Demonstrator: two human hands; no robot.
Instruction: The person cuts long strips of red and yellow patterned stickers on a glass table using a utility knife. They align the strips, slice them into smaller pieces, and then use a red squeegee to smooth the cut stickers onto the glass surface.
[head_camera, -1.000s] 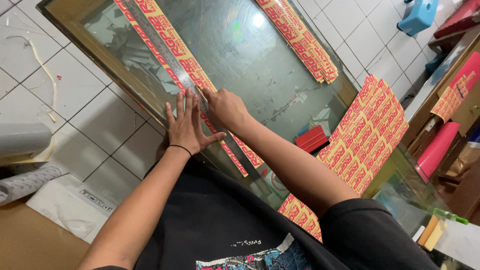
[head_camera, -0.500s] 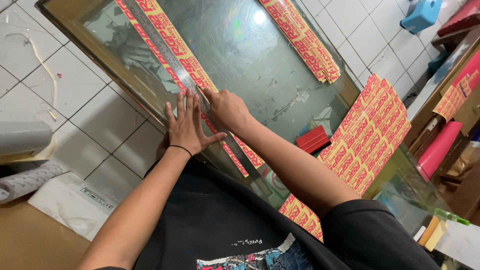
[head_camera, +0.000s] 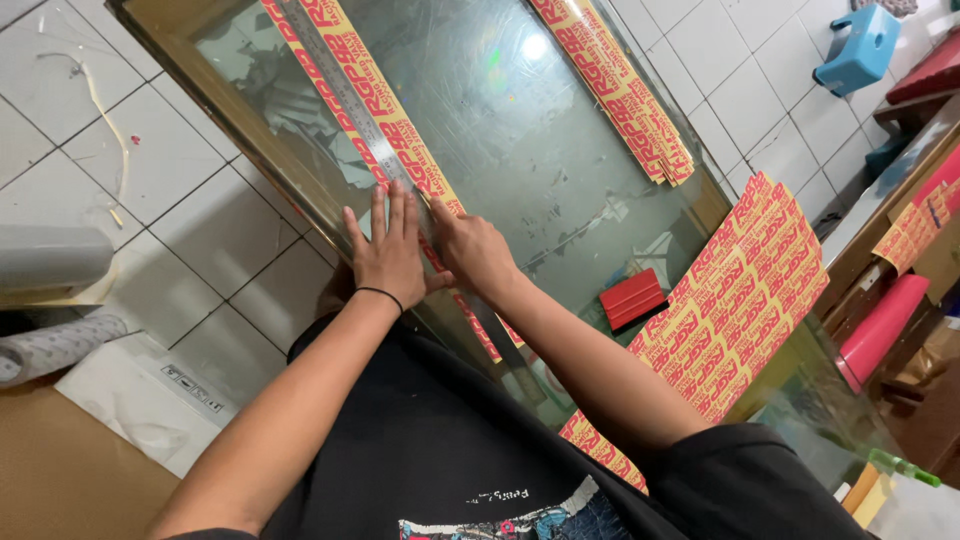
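Note:
A long metal ruler (head_camera: 340, 90) lies along a red-and-yellow printed sticker strip (head_camera: 405, 135) on a glass tabletop (head_camera: 540, 150). My left hand (head_camera: 388, 258) presses flat on the ruler, fingers straight and close together, with a black band on the wrist. My right hand (head_camera: 475, 250) is right beside it with its fingers curled. Its tip touches the strip at the ruler's right edge. Anything inside that hand is hidden.
A large sheet of the same stickers (head_camera: 745, 290) lies on the right, and a stack of cut strips (head_camera: 620, 95) at the back. A red squeegee (head_camera: 632, 298) shows under the glass. Grey and white rolls (head_camera: 50, 258) lie on the tiled floor at left, with a blue stool (head_camera: 858, 45) far right.
The camera view has shifted slightly. Both hands stay in place on the ruler and strip, with no clear movement along them.

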